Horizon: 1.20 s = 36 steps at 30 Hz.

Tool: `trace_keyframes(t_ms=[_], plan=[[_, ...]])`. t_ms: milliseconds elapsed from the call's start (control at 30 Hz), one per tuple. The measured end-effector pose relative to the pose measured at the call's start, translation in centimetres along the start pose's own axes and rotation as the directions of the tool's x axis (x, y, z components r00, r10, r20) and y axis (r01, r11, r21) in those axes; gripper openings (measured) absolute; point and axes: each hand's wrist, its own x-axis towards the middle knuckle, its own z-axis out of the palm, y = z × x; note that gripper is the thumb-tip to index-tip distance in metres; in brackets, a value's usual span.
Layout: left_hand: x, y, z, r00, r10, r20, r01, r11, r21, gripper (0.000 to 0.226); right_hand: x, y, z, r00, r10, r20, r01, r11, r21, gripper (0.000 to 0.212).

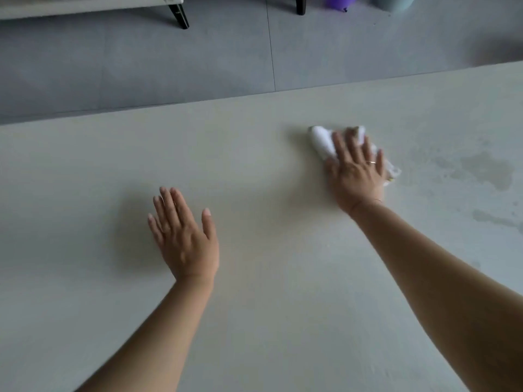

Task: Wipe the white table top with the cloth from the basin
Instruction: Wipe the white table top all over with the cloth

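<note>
Head view looked down on a wide white table top (254, 321) that filled most of the scene, with a grey tiled floor (169, 60) beyond its far edge. The right hand (355, 171) lay flat, palm down, with fingers spread, pressing on a bunched white cloth (321, 140) at the far right of the table; the cloth showed past the fingertips on the far side and at the hand's right edge. A thin ring (372, 162) sat on one finger of that hand. The left hand (184, 239) was open and held nothing, fingers together and extended, thumb apart, palm facing the table at centre left; whether it touched the surface could not be told. To the right of the cloth, damp patches (486, 171) darkened the table. On the floor at the far side stood black furniture legs (179, 17), a purple object (338, 1) and a pale blue-grey container (396, 2), both cut off by the frame.
</note>
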Motion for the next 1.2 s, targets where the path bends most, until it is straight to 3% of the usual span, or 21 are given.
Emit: trace_keyframes(t_ms=[67, 200, 267, 333, 467, 533, 633, 700, 767, 833, 900, 1000, 1067, 1200], plan=[[-3.4, 1.5, -0.3, 0.999, 0.036, 0.015, -0.036, 0.998, -0.042, 0.065, -0.3, 1.9, -0.3, 0.988, 0.153, 0.006, -0.153, 0.988, 0.034, 0.051], [-11.9, 4.4, 0.3, 0.939, 0.31, 0.147, -0.299, 0.95, -0.095, 0.063, -1.7, -1.1, 0.5, 0.962, 0.274, 0.002, -0.273, 0.956, 0.11, 0.056], [-13.6, 4.6, 1.0, 0.931, 0.317, 0.184, -0.306, 0.948, -0.085, 0.064, -4.4, -3.8, 1.6, 0.985, 0.171, -0.006, -0.17, 0.98, 0.102, 0.057], [-13.8, 4.4, 1.5, 0.937, 0.302, 0.177, -0.295, 0.953, -0.063, 0.064, -7.9, -6.3, 2.7, 1.0, -0.021, -0.011, 0.022, 0.996, 0.081, 0.058], [-13.7, 4.4, 1.4, 0.933, 0.31, 0.183, -0.304, 0.951, -0.061, 0.063, -9.9, -4.1, 2.1, 0.95, -0.31, 0.042, 0.309, 0.951, 0.028, 0.053], [-13.6, 4.5, 1.3, 0.936, 0.3, 0.182, -0.294, 0.954, -0.059, 0.064, -9.3, -0.2, 1.2, 0.974, -0.224, 0.019, 0.225, 0.974, -0.025, 0.053], [-13.6, 4.5, 1.2, 0.939, 0.296, 0.176, -0.291, 0.955, -0.056, 0.064, -8.9, 4.7, 0.1, 0.996, 0.088, 0.002, -0.088, 0.996, 0.001, 0.052], [-13.6, 4.6, 1.2, 0.939, 0.297, 0.171, -0.292, 0.955, -0.055, 0.064, -9.0, 4.4, 0.4, 0.971, 0.239, -0.01, -0.238, 0.97, 0.049, 0.053], [-13.7, 4.5, 1.2, 0.939, 0.299, 0.168, -0.293, 0.954, -0.063, 0.064, -10.2, 1.5, 0.9, 0.958, 0.286, -0.007, -0.284, 0.954, 0.099, 0.058], [-13.7, 4.5, 1.3, 0.938, 0.314, 0.148, -0.306, 0.949, -0.077, 0.063, -13.2, -2.6, 2.2, 0.986, 0.166, -0.008, -0.165, 0.981, 0.104, 0.058], [-13.7, 4.6, 1.3, 0.944, 0.308, 0.12, -0.302, 0.951, -0.067, 0.059, -16.9, -5.8, 3.0, 0.998, -0.053, 0.02, 0.051, 0.995, 0.088, 0.054], [-13.6, 4.6, 1.3, 0.947, 0.31, 0.084, -0.301, 0.947, -0.109, 0.056, -18.2, -3.5, 2.6, 0.962, -0.264, 0.07, 0.261, 0.964, 0.04, 0.052], [-13.6, 4.5, 1.5, 0.947, 0.311, 0.078, -0.301, 0.946, -0.118, 0.058, -17.8, 1.0, 1.8, 0.981, -0.193, 0.03, 0.194, 0.981, -0.024, 0.053], [-13.7, 4.7, 1.5, 0.948, 0.309, 0.068, -0.302, 0.948, -0.102, 0.059, -16.9, 6.3, 0.8, 0.984, 0.173, -0.032, -0.172, 0.985, 0.013, 0.053]])
